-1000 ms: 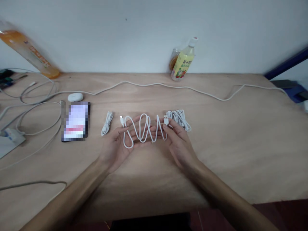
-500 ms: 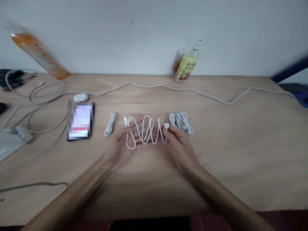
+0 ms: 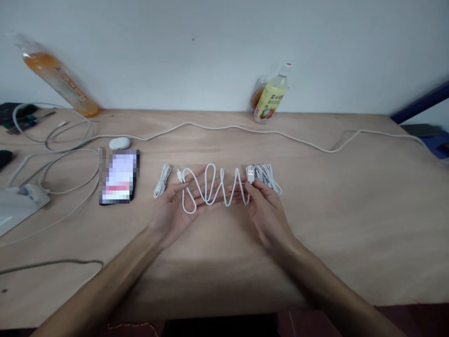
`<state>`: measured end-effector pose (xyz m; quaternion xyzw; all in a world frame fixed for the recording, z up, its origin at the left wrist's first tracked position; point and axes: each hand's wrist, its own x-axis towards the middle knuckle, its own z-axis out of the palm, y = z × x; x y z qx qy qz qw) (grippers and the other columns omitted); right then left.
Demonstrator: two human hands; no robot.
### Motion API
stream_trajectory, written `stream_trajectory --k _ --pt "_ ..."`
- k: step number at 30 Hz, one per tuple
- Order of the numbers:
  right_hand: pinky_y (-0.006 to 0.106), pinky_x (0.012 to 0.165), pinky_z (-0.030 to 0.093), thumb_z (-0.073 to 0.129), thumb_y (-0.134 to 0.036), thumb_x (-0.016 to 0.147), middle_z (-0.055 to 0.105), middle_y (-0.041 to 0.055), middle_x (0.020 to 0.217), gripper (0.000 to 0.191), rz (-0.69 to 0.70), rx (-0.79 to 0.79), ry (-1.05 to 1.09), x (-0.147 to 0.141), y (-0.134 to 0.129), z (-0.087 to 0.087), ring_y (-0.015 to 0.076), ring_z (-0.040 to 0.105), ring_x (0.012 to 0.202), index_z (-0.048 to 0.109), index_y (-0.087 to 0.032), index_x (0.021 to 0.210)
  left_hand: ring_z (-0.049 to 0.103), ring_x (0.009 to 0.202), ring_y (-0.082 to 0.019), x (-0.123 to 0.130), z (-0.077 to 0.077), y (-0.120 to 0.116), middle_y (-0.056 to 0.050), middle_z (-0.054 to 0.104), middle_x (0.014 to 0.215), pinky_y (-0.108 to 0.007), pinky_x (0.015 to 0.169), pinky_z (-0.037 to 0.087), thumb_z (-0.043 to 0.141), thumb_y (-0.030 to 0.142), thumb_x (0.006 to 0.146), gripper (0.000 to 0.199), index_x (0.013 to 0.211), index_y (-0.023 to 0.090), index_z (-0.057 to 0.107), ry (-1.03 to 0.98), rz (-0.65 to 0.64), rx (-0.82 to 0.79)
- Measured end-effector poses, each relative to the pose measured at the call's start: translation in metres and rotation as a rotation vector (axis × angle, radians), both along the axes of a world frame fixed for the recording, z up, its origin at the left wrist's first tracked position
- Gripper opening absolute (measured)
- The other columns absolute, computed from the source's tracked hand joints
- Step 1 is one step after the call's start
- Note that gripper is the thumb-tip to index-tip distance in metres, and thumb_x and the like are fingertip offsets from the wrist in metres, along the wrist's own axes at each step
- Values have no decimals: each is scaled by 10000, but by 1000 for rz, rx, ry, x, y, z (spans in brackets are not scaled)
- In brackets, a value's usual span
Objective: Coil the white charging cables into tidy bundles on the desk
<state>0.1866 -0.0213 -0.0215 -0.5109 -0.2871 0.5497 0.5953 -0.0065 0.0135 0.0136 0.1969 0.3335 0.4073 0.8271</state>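
A white USB cable [image 3: 209, 185] lies in loose zigzag loops across both palms, above the wooden table. My left hand [image 3: 170, 210] is palm up, its thumb pressing the cable near the small plug at the left end. With thumb and fingers, my right hand [image 3: 267, 210] grips the other end just below the wide USB plug [image 3: 250, 174]. Left of my left hand lies a bundled white cable [image 3: 162, 181]. Behind my right hand are more bundled white cables [image 3: 268, 174], partly hidden by its fingers.
A phone [image 3: 120, 177] and a white earbud case [image 3: 119, 143] lie on the left. An orange bottle [image 3: 61, 82] and a yellow bottle [image 3: 271, 98] lean on the wall. A long white cable [image 3: 228, 127] crosses the table [image 3: 351, 224]; tangled cables and a power strip [image 3: 17, 208] are far left.
My hands have moved slightly apart, my right hand to the right, spreading the cable's loops wider. The wide plug has turned and now shows another face. The view has shifted slightly.
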Motion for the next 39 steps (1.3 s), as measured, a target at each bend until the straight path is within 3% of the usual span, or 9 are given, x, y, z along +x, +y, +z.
stream_trajectory --k 5,18,25,31,39 --pt "463 835 638 813 -490 877 819 34 888 256 -8 -24 10 3 1 1 286 793 903 772 -276 1013 738 1372 -402 -1 0 -1 -188 738 1524 -684 1237 505 504 197 1040 807 1810 228 263 -29 -13 -2" --pt "476 852 645 816 -480 868 823 45 908 257 -107 14 7 6 2 4 303 804 955 750 -270 1000 713 1406 -410 0 0 -1 -212 736 1518 -688 1226 501 456 212 1049 776 1802 176 271 17 -12 -4" --pt "476 822 641 799 -494 878 815 49 894 258 -101 26 -3 7 2 6 312 799 960 746 -268 990 721 1394 -413 -3 -2 -1 -184 712 1562 -686 1220 514 500 203 1011 820 1803 229 288 -44 -25 4" --pt "486 847 647 802 -472 870 817 44 881 243 -97 23 17 8 2 7 310 805 952 755 -268 992 742 1363 -407 -1 0 0 -196 745 1512 -682 1194 535 476 208 1015 798 1794 202 309 -8 -8 -16" --pt "418 796 608 794 -438 868 850 60 942 219 -88 -12 -8 6 1 5 279 798 918 796 -253 984 754 1341 -395 -1 -1 1 -199 776 1457 -650 1207 527 460 208 1001 802 1789 174 315 12 14 -9"
